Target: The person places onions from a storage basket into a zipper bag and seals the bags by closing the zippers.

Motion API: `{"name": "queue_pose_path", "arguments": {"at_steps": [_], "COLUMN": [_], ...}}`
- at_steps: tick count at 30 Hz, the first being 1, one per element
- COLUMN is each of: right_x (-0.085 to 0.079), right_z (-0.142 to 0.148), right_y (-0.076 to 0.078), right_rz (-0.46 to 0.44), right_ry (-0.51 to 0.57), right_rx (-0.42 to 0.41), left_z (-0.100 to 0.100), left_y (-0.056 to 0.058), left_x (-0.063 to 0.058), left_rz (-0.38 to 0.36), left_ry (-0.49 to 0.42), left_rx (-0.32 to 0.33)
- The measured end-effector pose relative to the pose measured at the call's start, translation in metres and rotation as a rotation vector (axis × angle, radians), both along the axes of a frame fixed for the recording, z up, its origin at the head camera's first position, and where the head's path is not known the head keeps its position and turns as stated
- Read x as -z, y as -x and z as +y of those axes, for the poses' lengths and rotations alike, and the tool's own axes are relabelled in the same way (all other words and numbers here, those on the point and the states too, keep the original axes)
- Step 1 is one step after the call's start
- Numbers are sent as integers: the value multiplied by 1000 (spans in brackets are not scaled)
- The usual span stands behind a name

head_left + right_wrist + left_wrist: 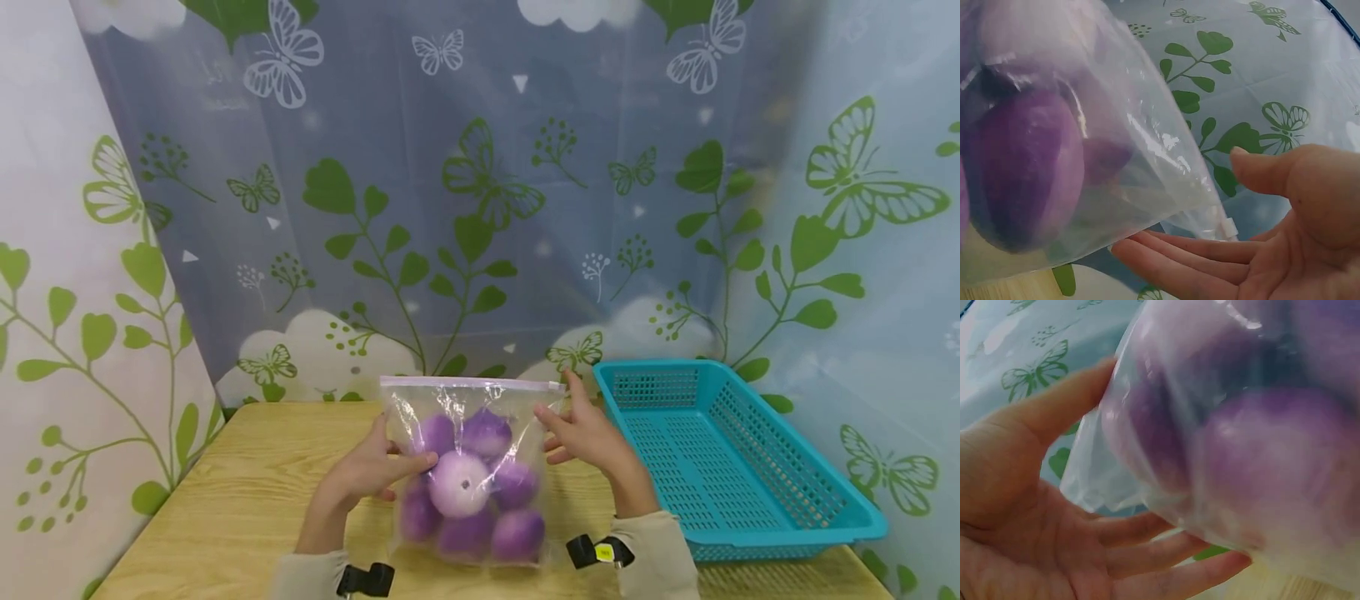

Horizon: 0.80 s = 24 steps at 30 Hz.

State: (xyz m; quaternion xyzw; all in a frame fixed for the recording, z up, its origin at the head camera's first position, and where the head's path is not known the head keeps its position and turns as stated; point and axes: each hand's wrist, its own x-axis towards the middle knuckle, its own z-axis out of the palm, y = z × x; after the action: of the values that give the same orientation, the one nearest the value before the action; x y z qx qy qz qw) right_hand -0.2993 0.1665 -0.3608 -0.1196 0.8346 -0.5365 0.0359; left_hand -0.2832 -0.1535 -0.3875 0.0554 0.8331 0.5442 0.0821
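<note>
A clear zip bag (525, 400) holds several rounded purple-and-white pieces (461, 483), perhaps onions; their exact kind cannot be told. Its pale zip strip runs along the top, with a white slider (1229, 229) at one end. My left hand (367, 467) is at the bag's left side. In the head view its thumb lies over the front of the plastic, while other fingers extend straight at the edge. At the upper right side of the bag is my right hand (588, 433), its fingers extended close to the slider and its thumb apart from the plastic.
A turquoise perforated basket (757, 533) stands on the right of the wooden table (247, 467). Behind and beside the table hangs a curtain (420, 275) with leaves and butterflies. A black strap with a small device sits on each wrist.
</note>
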Motion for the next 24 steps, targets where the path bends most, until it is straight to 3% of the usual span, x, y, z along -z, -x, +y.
{"name": "queue_pose_path", "arguments": {"at_steps": [6, 9, 15, 24], "right_x": [9, 16, 25, 42], "right_z": [-2, -4, -12, -23], "right_y": [4, 6, 8, 21], "right_rz": [54, 60, 47, 224], "right_ry": [-202, -290, -282, -327], "right_rx": [-198, -286, -299, -336], "left_z": [6, 9, 14, 20], "left_y": [8, 10, 11, 13], "left_x": [9, 12, 15, 18], "left_rz": [9, 8, 60, 180], "left_ry": [11, 21, 88, 148], "left_rx": [-65, -60, 4, 57]}}
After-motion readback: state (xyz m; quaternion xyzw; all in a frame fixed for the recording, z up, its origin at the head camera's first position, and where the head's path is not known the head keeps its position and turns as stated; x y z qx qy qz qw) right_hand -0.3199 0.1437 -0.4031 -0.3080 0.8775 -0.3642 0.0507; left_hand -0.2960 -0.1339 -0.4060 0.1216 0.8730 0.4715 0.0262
